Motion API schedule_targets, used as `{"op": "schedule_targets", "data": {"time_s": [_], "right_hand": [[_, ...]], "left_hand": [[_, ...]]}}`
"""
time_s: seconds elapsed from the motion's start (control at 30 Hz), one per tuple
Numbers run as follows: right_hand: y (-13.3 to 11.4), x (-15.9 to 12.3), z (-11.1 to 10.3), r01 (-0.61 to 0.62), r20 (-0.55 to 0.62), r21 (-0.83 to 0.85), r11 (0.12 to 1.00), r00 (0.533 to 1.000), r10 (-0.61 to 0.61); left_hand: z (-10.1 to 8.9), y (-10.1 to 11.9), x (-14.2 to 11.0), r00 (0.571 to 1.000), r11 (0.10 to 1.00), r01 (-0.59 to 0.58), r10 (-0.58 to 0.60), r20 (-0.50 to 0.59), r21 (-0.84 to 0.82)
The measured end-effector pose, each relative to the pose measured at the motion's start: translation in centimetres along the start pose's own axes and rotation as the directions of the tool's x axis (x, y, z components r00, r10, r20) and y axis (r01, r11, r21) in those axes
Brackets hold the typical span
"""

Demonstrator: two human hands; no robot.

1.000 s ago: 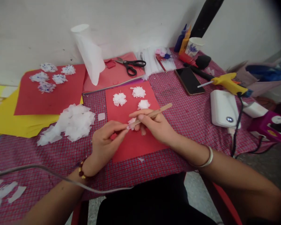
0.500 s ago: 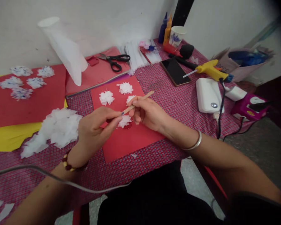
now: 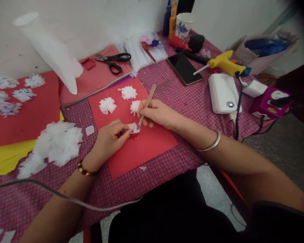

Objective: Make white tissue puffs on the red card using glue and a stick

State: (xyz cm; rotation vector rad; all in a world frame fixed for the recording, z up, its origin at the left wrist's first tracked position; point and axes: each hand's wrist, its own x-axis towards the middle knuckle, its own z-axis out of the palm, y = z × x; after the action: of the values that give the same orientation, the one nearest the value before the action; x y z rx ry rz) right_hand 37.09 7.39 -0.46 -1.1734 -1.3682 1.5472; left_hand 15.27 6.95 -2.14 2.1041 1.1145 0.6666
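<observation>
My right hand [image 3: 157, 113] is closed around a flat wooden craft stick [image 3: 148, 101], held like a pen. The stick's bluish lower tip touches a small cluster of white tissue paper [image 3: 133, 127] on the red sheet [image 3: 139, 155]. My left hand [image 3: 110, 140] is pinched at the left edge of this tissue paper, thumb and forefinger together. A shiny dark red patch [image 3: 133, 136] shows just below the cluster. Higher on the sheet sit white tissue flowers [image 3: 107, 105], one partly hidden by my right hand.
Tissue squares [image 3: 60, 141] lie heaped at left, near blue-flecked flowers [image 3: 8, 108] on another red sheet. Black-handled scissors [image 3: 115, 61] are at the back. To the right are a phone [image 3: 184, 68], a yellow glue gun [image 3: 224, 64] and a white power bank [image 3: 224, 94]. A cable [image 3: 53, 192] crosses the left forearm.
My left fingers have left the stick's tip and moved down to the tissue cluster. The stick has swung steeper, its tip now on the cluster. The camera view has shifted right.
</observation>
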Motion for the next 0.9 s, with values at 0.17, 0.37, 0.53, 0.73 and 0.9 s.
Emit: {"op": "schedule_targets", "data": {"time_s": [0.17, 0.37, 0.53, 0.73, 0.9], "right_hand": [[0.2, -0.6, 0.6, 0.163, 0.043, -0.183, 0.969, 0.987, -0.157], [0.3, -1.0, 0.9, 0.313, 0.114, -0.407, 0.858, 0.95, -0.292], [-0.2, -1.6, 1.6, 0.356, 0.204, -0.589, 0.725, 0.934, -0.293], [-0.4, -2.3, 2.2, 0.395, 0.23, -0.616, 0.681, 0.918, -0.324], [0.0, -1.5, 0.7, 0.27, -0.11, -0.124, 0.955, 0.953, -0.283]], "left_hand": [[0.0, -0.2, 0.5, 1.0, 0.999, 0.015, -0.015, 0.007, 0.044], [0.1, -0.1, 0.6, 0.999, 0.991, -0.018, 0.014, 0.028, 0.135], [0.1, -0.2, 0.6, 0.999, 0.996, -0.026, 0.024, 0.024, 0.089], [0.5, -0.5, 0.5, 1.0, 0.998, -0.021, 0.02, 0.009, 0.058], [0.7, 0.0, 0.6, 0.999, 0.993, -0.032, 0.029, 0.027, 0.118]]}}
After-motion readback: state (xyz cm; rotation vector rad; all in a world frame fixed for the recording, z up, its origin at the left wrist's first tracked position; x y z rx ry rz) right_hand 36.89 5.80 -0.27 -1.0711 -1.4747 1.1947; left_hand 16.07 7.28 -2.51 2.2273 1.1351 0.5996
